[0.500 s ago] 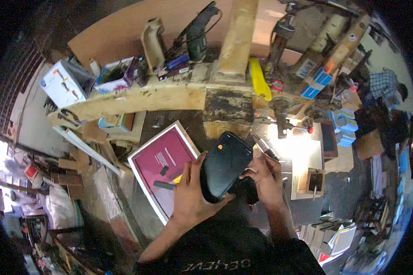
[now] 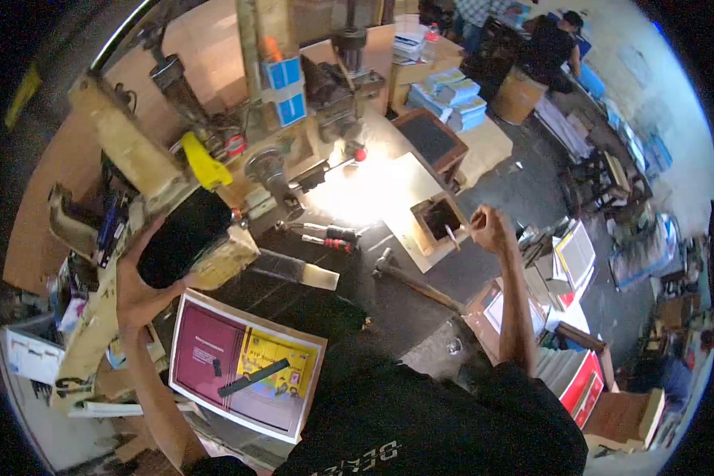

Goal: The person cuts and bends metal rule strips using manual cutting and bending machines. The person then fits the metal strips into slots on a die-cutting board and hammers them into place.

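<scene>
Gripping one side of a black, round-cornered flat slab, the left hand has it up on the left, thumb along the lower edge and fingers behind the near end! And there's the relation to watch: this slab slants, its long axis running from the cradling palm up and rightward, so its free end points toward the middle of the bench and the right hand, which is well apart on the far side. The left hand is the nearer by far, in full contact; from the right fingers, the slab lies away to the left across the whole bench.

Over there, the right fingers are bunched inward, and I can't tell whether the tips meet or pinch anything. Just beside them sits a small square wooden box with a dark inside, a thin pale stick at its near edge. Between the hands, a hammer with a long wooden handle lies aslant. Below the slab, near the left wrist, rests a white-bordered maroon-and-yellow printed panel, a dark flat strip across it!
</scene>
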`<state>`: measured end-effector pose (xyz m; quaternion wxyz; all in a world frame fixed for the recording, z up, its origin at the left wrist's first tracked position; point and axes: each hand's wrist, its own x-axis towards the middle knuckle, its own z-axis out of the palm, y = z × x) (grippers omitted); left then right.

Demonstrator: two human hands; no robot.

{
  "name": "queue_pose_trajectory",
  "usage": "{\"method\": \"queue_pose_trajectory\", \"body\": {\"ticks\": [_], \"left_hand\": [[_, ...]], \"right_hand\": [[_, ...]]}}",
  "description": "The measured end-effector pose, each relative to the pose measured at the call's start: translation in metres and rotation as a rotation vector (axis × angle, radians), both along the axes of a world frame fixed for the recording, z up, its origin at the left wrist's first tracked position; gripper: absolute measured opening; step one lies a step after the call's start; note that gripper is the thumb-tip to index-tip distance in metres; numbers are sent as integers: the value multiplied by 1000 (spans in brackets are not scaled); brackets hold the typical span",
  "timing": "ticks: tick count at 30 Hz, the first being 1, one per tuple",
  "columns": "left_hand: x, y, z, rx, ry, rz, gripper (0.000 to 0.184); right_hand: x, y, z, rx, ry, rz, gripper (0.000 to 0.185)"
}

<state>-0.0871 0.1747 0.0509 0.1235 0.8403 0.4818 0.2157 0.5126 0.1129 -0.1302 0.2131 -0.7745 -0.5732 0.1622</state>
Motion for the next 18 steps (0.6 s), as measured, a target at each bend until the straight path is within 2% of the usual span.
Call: {"method": "queue_pose_trajectory", "body": {"ticks": [1, 2, 4, 7, 10, 12, 14, 16, 17, 18], "left_hand": [[-1, 2, -4, -37, -96, 11, 96], [-1, 3, -8, -73, -193, 26, 97], [-1, 4, -15, -75, -134, 92, 100], [-5, -4, -15, -20, -189, 70, 101], [-4, -20, -2, 35, -46, 134, 106], [-5, -32, 1, 229, 67, 208, 110], [6, -51, 8, 283, 21, 236, 113], [19, -67, 15, 340, -67, 311, 112], [27, -74, 16, 368, -154, 279, 108], [35, -82, 15, 369, -152, 291, 108]], "right_hand": [[14, -2, -16, -104, -96, 23, 33], [15, -3, -18, -102, -89, 14, 33], [13, -4, -22, -249, 9, 115, 44], [4, -5, -43, -200, -46, 54, 42], [9, 9, -55, -213, 6, 120, 38], [9, 11, -55, -171, 12, 130, 34], [9, 12, -56, -206, -26, 95, 32], [6, 12, -48, -44, 140, 125, 26], [3, 10, -41, -46, 138, 131, 26], [-7, 7, -26, -79, 277, 57, 26]]}}
